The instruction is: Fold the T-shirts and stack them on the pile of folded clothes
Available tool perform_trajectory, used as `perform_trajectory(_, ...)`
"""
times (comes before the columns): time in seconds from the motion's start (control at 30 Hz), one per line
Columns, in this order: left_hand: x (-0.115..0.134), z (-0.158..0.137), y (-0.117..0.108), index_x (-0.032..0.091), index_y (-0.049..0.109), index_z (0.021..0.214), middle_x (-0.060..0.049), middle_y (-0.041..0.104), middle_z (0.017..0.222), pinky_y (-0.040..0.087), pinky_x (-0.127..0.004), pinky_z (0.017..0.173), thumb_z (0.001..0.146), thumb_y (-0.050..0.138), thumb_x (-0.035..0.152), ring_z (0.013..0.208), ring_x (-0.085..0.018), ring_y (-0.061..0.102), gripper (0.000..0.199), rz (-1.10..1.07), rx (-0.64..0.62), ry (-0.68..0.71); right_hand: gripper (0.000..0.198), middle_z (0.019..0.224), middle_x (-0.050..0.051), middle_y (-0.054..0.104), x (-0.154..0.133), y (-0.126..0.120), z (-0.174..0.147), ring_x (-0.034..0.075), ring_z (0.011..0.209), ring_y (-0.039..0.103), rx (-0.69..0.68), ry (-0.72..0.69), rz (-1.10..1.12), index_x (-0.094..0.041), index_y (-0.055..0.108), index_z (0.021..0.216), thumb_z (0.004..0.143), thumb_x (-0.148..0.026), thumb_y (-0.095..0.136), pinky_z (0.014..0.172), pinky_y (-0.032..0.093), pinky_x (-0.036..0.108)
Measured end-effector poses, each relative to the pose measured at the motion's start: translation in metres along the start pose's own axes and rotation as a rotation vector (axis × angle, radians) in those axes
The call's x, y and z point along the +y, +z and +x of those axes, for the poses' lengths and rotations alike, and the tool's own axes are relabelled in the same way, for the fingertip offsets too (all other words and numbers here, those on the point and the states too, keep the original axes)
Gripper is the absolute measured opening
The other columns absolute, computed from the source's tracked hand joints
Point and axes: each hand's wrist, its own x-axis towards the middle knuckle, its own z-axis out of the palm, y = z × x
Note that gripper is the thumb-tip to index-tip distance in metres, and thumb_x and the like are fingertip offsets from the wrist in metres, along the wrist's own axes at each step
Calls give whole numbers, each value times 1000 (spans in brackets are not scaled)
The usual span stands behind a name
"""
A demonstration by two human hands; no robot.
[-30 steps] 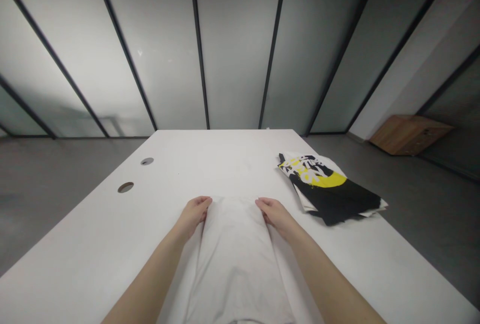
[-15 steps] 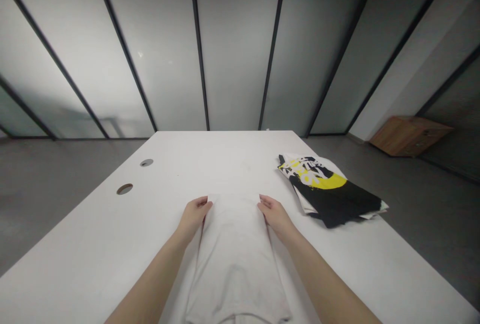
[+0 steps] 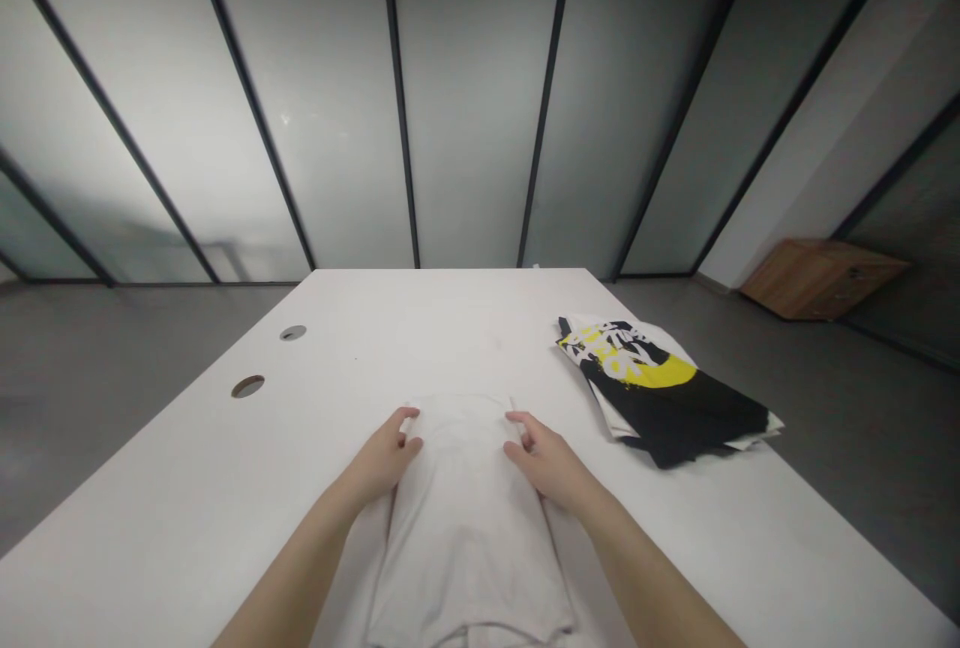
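Note:
A white T-shirt (image 3: 472, 528) lies folded lengthwise on the table in front of me, its collar at the bottom edge of the view. My left hand (image 3: 382, 458) rests at the left side of its far end, thumb and index finger apart on the cloth. At the opposite side, my right hand (image 3: 547, 458) touches the fabric in the same way, with a gap between thumb and fingers. Small creases run across the cloth between the hands.
A stack of folded black, white and yellow printed garments (image 3: 667, 398) sits at the table's right edge. Two round holes pierce the white table (image 3: 187, 488) on the left. A wooden cabinet (image 3: 817, 278) stands on the floor beyond, near frosted glass panels (image 3: 472, 108).
Both hands have loosened from a pinch at the shirt's far corners. Their fingers are now apart and slightly nearer to me, and the far end lies flat.

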Motion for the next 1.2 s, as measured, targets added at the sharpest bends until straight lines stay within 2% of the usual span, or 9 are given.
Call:
perform_trajectory(0.1,-3,7,7,23,65,132,2,66,75,48,-30,72,84,64,38,68,-20,63,50,52,83,64,36,76,0,69,1,4,1,20,69,62,-14,-42,-78,-24,76,120,88,-30,61,70,48,32)
perform_trajectory(0.17,-5,13,11,22,64,131,-2,70,82,51,-32,77,86,60,36,75,-22,67,47,62,165,100,33,90,4,76,4,6,6,22,77,67,37,-56,-69,-22,77,116,91,-30,57,77,51,34)
perform_trajectory(0.37,-8,18,17,20,60,137,-14,72,125,59,-41,89,94,55,32,93,-24,74,45,154,263,239,42,121,14,73,4,7,11,29,109,68,222,-119,-277,-19,70,134,96,-26,52,101,53,44)
perform_trajectory(0.47,-6,5,31,21,64,134,-15,63,144,51,-48,112,98,54,29,129,-28,64,38,458,347,480,47,148,18,60,-6,15,-2,34,138,54,219,-262,-465,-18,64,144,99,-28,54,118,43,52)
perform_trajectory(0.57,-6,-11,53,22,57,148,-14,52,161,42,-51,121,104,49,32,150,-29,46,46,719,257,632,56,168,12,42,-17,32,-17,32,158,31,28,-390,-527,-19,50,159,104,-30,48,127,32,52)
perform_trajectory(0.73,-11,-20,76,22,41,164,-12,38,170,34,-59,125,106,44,38,158,-35,35,61,959,74,559,67,176,11,21,-26,47,-29,35,163,17,-231,-295,-587,-18,30,169,108,-41,43,131,22,56)
perform_trajectory(0.87,-12,-18,73,20,39,166,-14,31,172,32,-64,125,107,40,45,159,-38,31,63,960,81,437,69,176,9,17,-27,41,-24,35,164,12,-218,-198,-612,-20,32,169,109,-53,38,132,15,58)
perform_trajectory(1.0,-8,-17,69,12,42,163,-20,35,170,34,-59,125,108,37,46,158,-36,32,64,898,87,378,68,176,8,15,-25,39,-18,34,164,10,-186,-127,-622,-19,32,169,109,-49,37,132,13,57)
perform_trajectory(1.2,-1,-24,70,18,49,160,-15,38,170,36,-56,124,109,37,46,158,-34,34,59,882,99,378,64,176,8,17,-28,45,-24,40,163,8,-131,-99,-628,-22,38,167,106,-41,44,130,12,64)
